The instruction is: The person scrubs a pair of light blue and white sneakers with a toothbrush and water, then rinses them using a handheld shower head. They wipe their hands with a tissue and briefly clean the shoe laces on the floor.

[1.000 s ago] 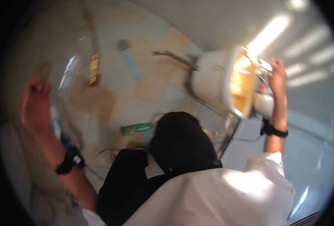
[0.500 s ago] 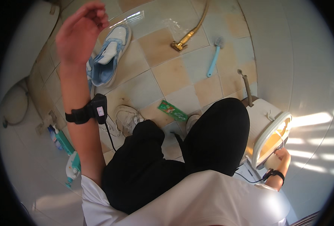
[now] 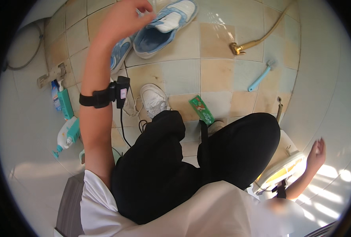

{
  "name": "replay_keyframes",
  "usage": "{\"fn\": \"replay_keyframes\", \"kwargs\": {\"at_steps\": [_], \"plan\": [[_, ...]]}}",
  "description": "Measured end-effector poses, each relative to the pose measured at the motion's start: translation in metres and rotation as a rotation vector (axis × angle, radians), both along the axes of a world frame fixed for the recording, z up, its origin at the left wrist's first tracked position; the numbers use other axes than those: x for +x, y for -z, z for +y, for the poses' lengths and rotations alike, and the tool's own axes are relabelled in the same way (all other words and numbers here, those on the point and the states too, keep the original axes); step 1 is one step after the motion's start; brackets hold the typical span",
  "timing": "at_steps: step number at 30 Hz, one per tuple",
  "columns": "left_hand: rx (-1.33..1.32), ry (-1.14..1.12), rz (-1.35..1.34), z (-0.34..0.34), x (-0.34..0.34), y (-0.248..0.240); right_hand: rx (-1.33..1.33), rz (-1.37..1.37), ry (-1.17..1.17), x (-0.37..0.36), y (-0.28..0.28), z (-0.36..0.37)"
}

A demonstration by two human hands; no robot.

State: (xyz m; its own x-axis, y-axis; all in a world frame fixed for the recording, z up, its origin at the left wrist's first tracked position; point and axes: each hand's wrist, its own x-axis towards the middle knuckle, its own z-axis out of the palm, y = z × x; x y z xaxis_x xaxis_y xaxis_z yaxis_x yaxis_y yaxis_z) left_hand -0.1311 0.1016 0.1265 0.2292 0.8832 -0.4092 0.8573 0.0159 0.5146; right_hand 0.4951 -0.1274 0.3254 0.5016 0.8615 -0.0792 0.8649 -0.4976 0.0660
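My left hand [image 3: 127,19] hangs over a pair of blue-and-white sneakers at the upper left. Its fingers curl in beside the tongue of the right sneaker [image 3: 155,37]; a small pale bit shows between thumb and fingers, too little to name. The other sneaker [image 3: 120,54] is partly covered by my wrist. At the far right, my right hand [image 3: 316,155] is raised with fingers stretched and slightly blurred, nothing visible in it. Beside it is a cream box [image 3: 287,147] with a rounded pale rim and amber inside, partly behind my knee.
A golden spray head [image 3: 237,48] on a hose and a blue-handled brush [image 3: 261,77] lie on the tiles. A green packet [image 3: 202,110] lies near my feet. A green bottle [image 3: 65,103] and a white bottle [image 3: 66,133] stand at the left, near a wall pipe fitting [image 3: 52,77].
My right hand has come away from the cream box and risen. My left hand is now closer to the right sneaker. The view has shifted, so the floor things appear elsewhere.
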Motion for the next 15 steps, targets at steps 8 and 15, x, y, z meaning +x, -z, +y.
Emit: {"fn": "replay_keyframes", "kwargs": {"at_steps": [8,15], "plan": [[0.591,0.198,0.186,-0.065,0.013,0.062,-0.479,1.204,-0.312,-0.196,0.216,0.140],[0.810,0.192,0.306,-0.101,0.019,0.071,-1.308,1.006,-0.640,-0.281,0.330,0.063]]}}
